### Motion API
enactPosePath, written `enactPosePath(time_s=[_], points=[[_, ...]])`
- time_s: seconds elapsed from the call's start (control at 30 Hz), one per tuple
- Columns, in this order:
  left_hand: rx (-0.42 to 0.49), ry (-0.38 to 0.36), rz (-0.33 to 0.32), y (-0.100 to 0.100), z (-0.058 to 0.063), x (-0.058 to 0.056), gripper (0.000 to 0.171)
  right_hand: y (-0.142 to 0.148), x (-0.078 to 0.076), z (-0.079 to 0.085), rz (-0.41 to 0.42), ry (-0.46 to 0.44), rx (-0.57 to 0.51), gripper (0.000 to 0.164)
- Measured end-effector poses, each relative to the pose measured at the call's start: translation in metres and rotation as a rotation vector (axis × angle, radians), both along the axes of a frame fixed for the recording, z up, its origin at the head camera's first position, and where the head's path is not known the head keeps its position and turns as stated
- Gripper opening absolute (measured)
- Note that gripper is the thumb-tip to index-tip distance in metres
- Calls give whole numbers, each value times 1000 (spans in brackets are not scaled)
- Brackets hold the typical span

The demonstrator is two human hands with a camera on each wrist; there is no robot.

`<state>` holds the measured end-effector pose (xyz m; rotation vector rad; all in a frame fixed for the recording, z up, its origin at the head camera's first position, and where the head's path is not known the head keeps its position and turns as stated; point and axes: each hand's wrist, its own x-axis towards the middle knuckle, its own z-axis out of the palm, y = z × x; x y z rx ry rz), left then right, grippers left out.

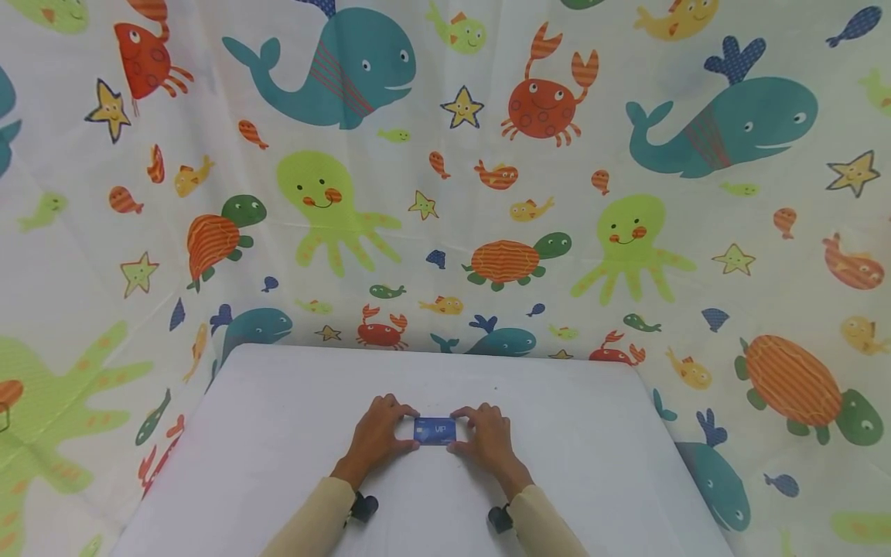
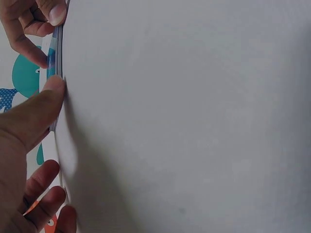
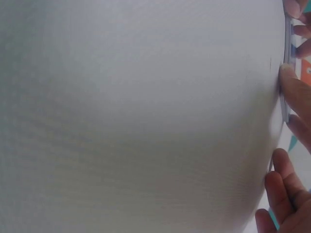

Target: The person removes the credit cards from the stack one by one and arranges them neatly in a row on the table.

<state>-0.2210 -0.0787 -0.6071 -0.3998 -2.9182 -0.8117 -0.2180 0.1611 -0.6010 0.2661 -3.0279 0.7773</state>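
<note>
A small stack of blue cards [image 1: 435, 432] lies flat at the table's middle, its top card lettered "VIP" in white. From the left, my left hand [image 1: 376, 435] pinches the stack's left end, thumb at the near corner and index finger at the far one. My right hand [image 1: 490, 439] grips the right end the same way. Seen edge-on in the left wrist view, the stack [image 2: 59, 53] shows several thin layers close over the white surface. The right wrist view gives only its narrow edge [image 3: 287, 43], partly covered by fingers.
The white table [image 1: 292, 410] spreads around both hands. A curtain [image 1: 445, 247] printed with sea animals hangs behind it and down both sides. Small black devices [image 1: 364, 507] are strapped at the wrists, over beige sleeves [image 1: 313, 518].
</note>
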Motion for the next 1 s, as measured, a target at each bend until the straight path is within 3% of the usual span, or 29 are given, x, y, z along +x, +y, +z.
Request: enactPosePath(time_s=[0.7, 1.0], points=[[-4, 4, -11, 0, 1, 5, 49, 2, 3, -4, 0, -16, -14, 51], [2, 21, -5, -2, 5, 0, 50, 1, 1, -1, -17, -6, -26, 51]])
